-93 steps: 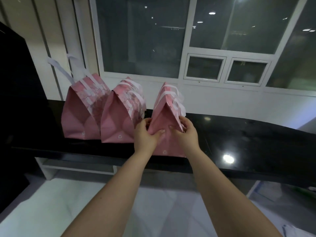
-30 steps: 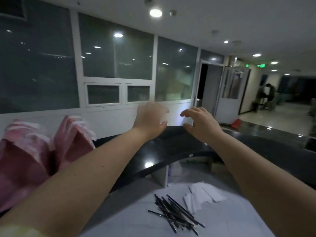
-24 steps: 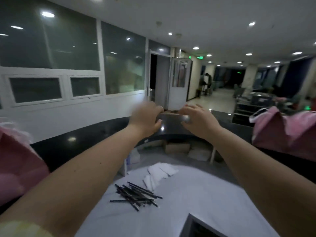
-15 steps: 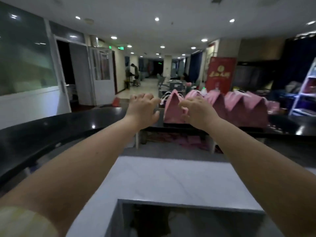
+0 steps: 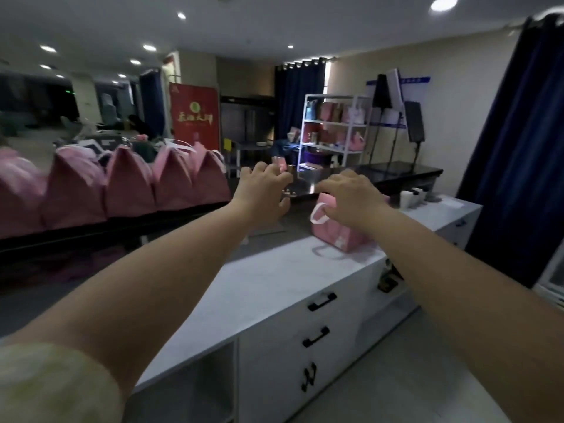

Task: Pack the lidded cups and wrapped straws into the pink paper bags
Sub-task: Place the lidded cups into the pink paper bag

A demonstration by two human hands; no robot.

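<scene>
Both bare arms reach forward over a white bench (image 5: 274, 285). The left hand (image 5: 263, 190) hangs in the air, apart from the bench top. Its fingers (image 5: 276, 175) are loosely bent and spread, released and holding nothing. A pale yellowish sleeve (image 5: 45, 386) shows at the upper end of that arm, in the lower left corner.

The right hand (image 5: 351, 198) is just over a pink paper bag (image 5: 338, 238) that lies on the white bench, near its far end. The hand's back faces the camera and its fingers droop over the top of the bag, beside the bag's white handle loop (image 5: 318, 215). I cannot tell whether they touch or grasp the handle or only hover in front of it.

On the left, a row of pink paper bags (image 5: 128, 184) stands upright, side by side, on a black bench (image 5: 406, 173) that runs behind both hands. Their tops are folded to peaks and some white handles stick up. A small pink thing (image 5: 280, 163) shows just above the left hand, too blurred to name.

At the far end of the white bench stand a few small white containers (image 5: 410, 197), too blurred to tell whether they are cups. No straws can be made out. The front of the white bench has drawers (image 5: 317, 331) with black handles and an open compartment to their left.

Behind stand a white shelf rack (image 5: 334, 126) with pink goods, a red banner (image 5: 194, 116) and dark blue curtains (image 5: 518, 141).
</scene>
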